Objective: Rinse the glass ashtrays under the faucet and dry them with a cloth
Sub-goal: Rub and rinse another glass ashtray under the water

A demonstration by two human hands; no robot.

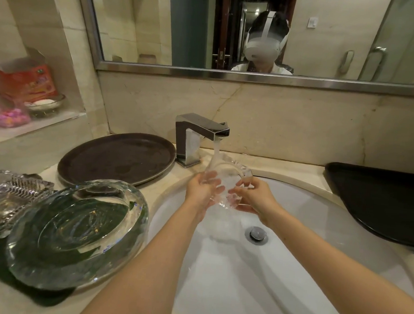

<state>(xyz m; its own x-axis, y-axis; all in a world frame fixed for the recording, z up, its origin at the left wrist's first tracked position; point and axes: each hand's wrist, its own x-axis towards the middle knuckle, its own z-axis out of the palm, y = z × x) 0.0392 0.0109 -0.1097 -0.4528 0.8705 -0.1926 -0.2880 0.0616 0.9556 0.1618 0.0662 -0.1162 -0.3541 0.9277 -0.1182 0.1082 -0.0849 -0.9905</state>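
A clear glass ashtray (227, 173) is tilted on edge under the running chrome faucet (197, 136), above the white sink (307, 213). My left hand (202, 189) grips its left side and my right hand (252, 196) grips its right side; water streams over the glass. On the counter to the left, a big round glass ashtray (78, 231) leans on a dark green cloth (21, 281). A square cut-glass ashtray (7, 199) sits beside it.
A round dark brown tray (117, 158) lies behind the ashtrays by the faucet. A black tray (381, 201) rests on the counter at right. The sink drain (256, 234) is open. A wall niche at left holds a red box (22, 80) and a soap dish (45, 102).
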